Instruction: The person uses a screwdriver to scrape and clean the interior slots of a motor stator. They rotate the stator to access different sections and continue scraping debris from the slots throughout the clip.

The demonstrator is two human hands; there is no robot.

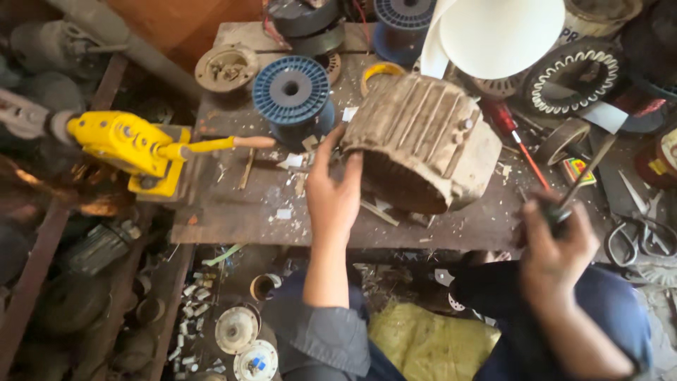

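Note:
A ribbed, dirty grey motor housing (430, 134) lies tilted on the metal workbench (233, 212), its open end facing me. My left hand (333, 194) rests on the rim of that opening, fingers spread against it. My right hand (557, 243) is closed around the dark handle of a thin metal tool (585, 173) whose shaft points up and right, away from the housing. A red-handled screwdriver (513, 134) lies just right of the housing.
A blue wire spool (291, 92) stands behind my left hand. A yellow hand-crank winder (130, 144) is clamped at the bench's left edge. Scissors (645, 229), a wound stator (571, 74) and a white lampshade-like cone (497, 32) sit at right. Motor parts litter the floor.

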